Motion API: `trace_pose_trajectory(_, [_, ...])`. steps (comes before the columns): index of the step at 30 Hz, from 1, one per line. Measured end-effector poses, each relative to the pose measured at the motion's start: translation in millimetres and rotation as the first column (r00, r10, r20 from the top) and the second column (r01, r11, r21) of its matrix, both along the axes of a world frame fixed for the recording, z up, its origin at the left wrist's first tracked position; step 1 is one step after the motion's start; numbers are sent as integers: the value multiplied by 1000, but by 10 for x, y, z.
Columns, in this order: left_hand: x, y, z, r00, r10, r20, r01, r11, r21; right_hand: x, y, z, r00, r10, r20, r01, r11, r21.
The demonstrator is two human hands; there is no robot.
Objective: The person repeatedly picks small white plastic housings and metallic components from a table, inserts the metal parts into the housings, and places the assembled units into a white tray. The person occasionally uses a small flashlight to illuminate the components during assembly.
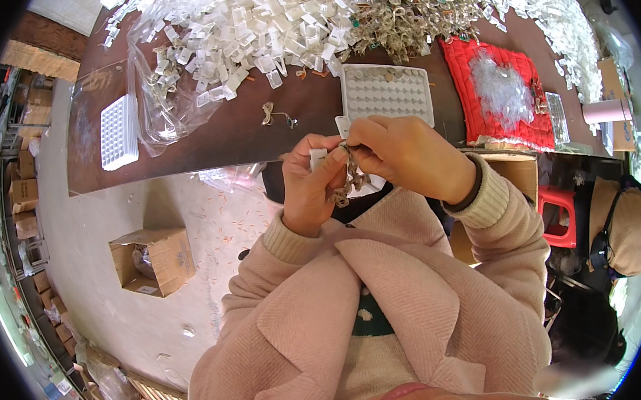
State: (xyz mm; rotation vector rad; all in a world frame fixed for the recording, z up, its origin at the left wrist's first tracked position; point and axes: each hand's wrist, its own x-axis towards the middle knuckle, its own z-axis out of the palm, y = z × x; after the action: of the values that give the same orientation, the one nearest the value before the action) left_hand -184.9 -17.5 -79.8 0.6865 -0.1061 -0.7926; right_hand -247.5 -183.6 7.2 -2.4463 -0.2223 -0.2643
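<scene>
Above the table's near edge, my two hands meet. My left hand (pixel 307 195) is closed, with thumb and fingers pinching a small bronze-coloured metal piece (pixel 344 191) that dangles in loops below the fingertips. A white plastic tag (pixel 318 156) shows between the left fingers. The closed fingertips of my right hand (pixel 410 153) press on the same metal piece. Another white tag (pixel 343 126) sticks up beside the right fingertips; which hand holds it I cannot tell. Just beyond them lies a white tray (pixel 420 81) with rows of hollows and some small round pieces.
White tags (pixel 264 37) and metal pieces (pixel 426 7) are heaped at the back. One loose metal piece (pixel 279 117) lies nearer. At right, a red cloth (pixel 464 78) bears clear plastic bits; stacked trays (pixel 118 134) sit left. A cardboard box (pixel 169 262) and red stool (pixel 560 218) stand below.
</scene>
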Motion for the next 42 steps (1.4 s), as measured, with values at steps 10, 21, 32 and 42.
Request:
trace_pose_trajectory(10, [33,40,-20,997,-77,8,76,997,22,-1,-36,-4,998,26,-55,-29,998,-55])
trace_pose_trajectory(21, [6,-29,-92,999,-13,-49,10,998,-67,-35,75,-145,993,-113,26,114,994,-6])
trace_pose_trajectory(32, [-10,-18,-62,988,-30,-150,8,989,-151,-44,128,-168,975,-214,50,206,968,142])
trace_pose_trajectory(42, [-15,-46,12,961,71,-267,-81,996,-26,-1,203,-178,940,-287,183,249,946,206])
